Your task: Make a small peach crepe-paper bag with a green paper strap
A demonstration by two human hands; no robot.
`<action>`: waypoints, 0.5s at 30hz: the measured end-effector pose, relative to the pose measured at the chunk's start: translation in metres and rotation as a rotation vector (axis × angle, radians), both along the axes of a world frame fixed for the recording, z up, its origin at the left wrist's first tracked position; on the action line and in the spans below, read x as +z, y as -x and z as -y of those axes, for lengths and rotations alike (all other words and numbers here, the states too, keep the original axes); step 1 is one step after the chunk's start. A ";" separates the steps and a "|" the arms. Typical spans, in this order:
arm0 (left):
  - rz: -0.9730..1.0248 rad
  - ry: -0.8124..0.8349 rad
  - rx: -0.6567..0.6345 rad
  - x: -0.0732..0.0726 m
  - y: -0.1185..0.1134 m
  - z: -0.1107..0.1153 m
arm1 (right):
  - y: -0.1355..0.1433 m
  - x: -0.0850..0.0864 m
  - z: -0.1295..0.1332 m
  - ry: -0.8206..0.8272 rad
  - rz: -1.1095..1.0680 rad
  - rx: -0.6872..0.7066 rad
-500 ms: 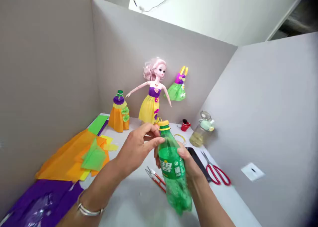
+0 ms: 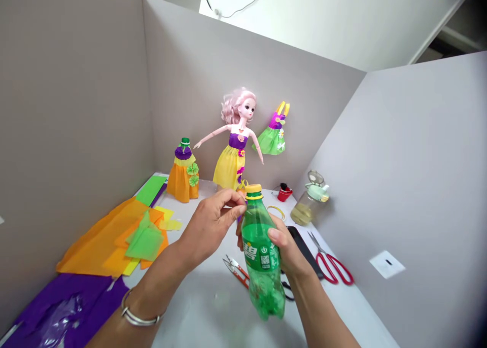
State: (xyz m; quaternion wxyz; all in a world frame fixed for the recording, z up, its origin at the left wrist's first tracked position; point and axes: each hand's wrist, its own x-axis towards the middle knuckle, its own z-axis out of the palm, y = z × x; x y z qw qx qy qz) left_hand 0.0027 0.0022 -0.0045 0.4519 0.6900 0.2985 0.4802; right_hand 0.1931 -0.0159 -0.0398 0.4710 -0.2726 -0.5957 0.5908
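A green plastic bottle (image 2: 262, 246) with a yellow cap and a printed green label is held over the table, nearly upright. My right hand (image 2: 283, 244) is wrapped round its middle from the right, thumb on the front. Beside the bottle's neck, my left hand (image 2: 216, 218) has its thumb and forefinger pinched together. Whatever they hold, if anything, is too small to make out. Below and behind the bottle lie thread snips (image 2: 236, 271) with red handles. A black handle loop (image 2: 288, 291) shows just right of the bottle's base.
Orange crepe paper (image 2: 99, 231) and purple paper (image 2: 68, 302) cover the left side. At the back are a dressed doll (image 2: 230, 165), a dressed bottle (image 2: 183, 178) and a small dress (image 2: 272, 137). A jar (image 2: 304, 211), black phone (image 2: 304, 249) and red-handled scissors (image 2: 333, 267) lie right.
The bottle has swung more upright, its base moving left, and has turned slightly so the label shows differently. My left fingertips have shifted up a little. The black handle loop has come into sight.
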 end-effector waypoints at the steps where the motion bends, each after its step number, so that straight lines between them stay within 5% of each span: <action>1: -0.003 0.002 0.001 0.000 0.000 0.000 | 0.000 0.000 0.000 -0.005 0.001 -0.001; 15: 0.056 0.038 -0.041 -0.004 -0.002 -0.004 | -0.001 0.000 0.000 -0.088 0.072 -0.069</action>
